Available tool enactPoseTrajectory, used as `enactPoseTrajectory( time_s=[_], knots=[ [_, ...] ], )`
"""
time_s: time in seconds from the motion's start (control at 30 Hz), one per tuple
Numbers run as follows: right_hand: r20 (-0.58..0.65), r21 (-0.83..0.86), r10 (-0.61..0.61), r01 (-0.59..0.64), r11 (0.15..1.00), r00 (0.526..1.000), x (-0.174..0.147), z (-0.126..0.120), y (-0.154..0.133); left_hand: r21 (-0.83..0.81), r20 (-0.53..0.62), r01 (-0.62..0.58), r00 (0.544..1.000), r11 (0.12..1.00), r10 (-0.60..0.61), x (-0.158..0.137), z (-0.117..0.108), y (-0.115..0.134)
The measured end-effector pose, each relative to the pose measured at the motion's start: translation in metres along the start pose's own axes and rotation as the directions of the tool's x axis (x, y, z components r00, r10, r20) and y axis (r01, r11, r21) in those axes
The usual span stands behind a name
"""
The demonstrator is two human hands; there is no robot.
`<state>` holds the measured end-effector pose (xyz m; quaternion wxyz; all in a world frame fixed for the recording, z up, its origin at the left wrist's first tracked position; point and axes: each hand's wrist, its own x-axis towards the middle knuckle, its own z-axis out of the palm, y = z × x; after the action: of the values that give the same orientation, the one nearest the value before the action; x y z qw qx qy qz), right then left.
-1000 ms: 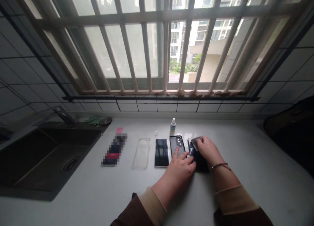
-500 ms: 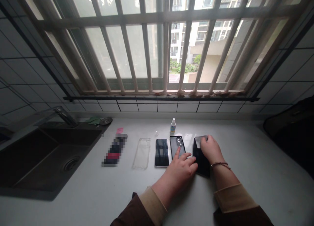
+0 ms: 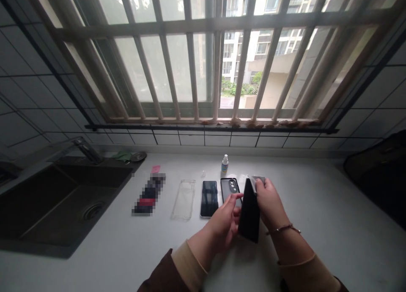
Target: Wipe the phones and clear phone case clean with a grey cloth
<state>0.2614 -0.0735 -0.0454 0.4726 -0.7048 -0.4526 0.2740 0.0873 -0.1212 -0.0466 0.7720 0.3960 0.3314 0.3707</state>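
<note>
A black, flat, phone-like slab (image 3: pixel 250 214) is tilted up off the counter. My right hand (image 3: pixel 269 199) is closed at its upper right, with a thin grey piece, like a cloth (image 3: pixel 253 183), pinched against the top edge. My left hand (image 3: pixel 223 220) is at the slab's left edge, one finger touching it and the others curled low beside it. Behind my left fingers lies a black phone case (image 3: pixel 227 187) with camera cutouts, its lower part hidden. A phone with a dark screen (image 3: pixel 209 199) lies to the left, then a clear phone case (image 3: pixel 184 199).
A small white bottle (image 3: pixel 225 164) stands behind the black case. At the left are a pixelated dark item (image 3: pixel 150 192), a pink slip (image 3: pixel 155 169) and the sink (image 3: pixel 68 249) with its faucet (image 3: pixel 87 150). A dark bulky object (image 3: pixel 377 173) is at the far right.
The black slab has been raised from lying on the counter to a tilt. My left hand has moved from above the black case to the slab's left edge.
</note>
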Motion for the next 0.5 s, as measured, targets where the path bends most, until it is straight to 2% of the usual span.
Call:
enactPoseTrajectory(
  time_s=[0.07, 0.13, 0.23, 0.33, 0.43, 0.5],
  knots=[
    [0.005, 0.091, -0.040, 0.039, 0.995, 0.999, -0.011, 0.006, -0.005, -0.201, 0.138, 0.163, 0.981, 0.966, -0.137, -0.001, 0.002, -0.002],
    [-0.022, 0.096, -0.075, 0.077, 0.992, 0.997, -0.019, 0.009, -0.009, -0.265, 0.172, 0.220, 0.969, 0.939, -0.178, -0.003, 0.005, -0.002],
    [-0.016, 0.112, -0.089, 0.091, 0.990, 0.996, -0.022, 0.008, -0.012, -0.297, 0.144, 0.213, 0.974, 0.931, -0.177, -0.006, 0.006, 0.000],
    [-0.003, 0.183, -0.091, 0.090, 0.979, 0.996, -0.020, 0.003, -0.015, -0.316, 0.196, 0.227, 0.966, 0.921, -0.171, -0.008, 0.006, 0.006],
    [-0.134, 0.231, -0.078, 0.108, 0.967, 0.988, -0.017, -0.006, -0.018, -0.364, 0.209, 0.217, 0.967, 0.906, -0.148, -0.008, 0.004, 0.014],
    [-0.231, 0.186, -0.091, 0.136, 0.973, 0.969, -0.017, -0.012, -0.022, -0.396, 0.182, 0.181, 0.976, 0.900, -0.116, -0.010, 0.002, 0.019]
  ],
)
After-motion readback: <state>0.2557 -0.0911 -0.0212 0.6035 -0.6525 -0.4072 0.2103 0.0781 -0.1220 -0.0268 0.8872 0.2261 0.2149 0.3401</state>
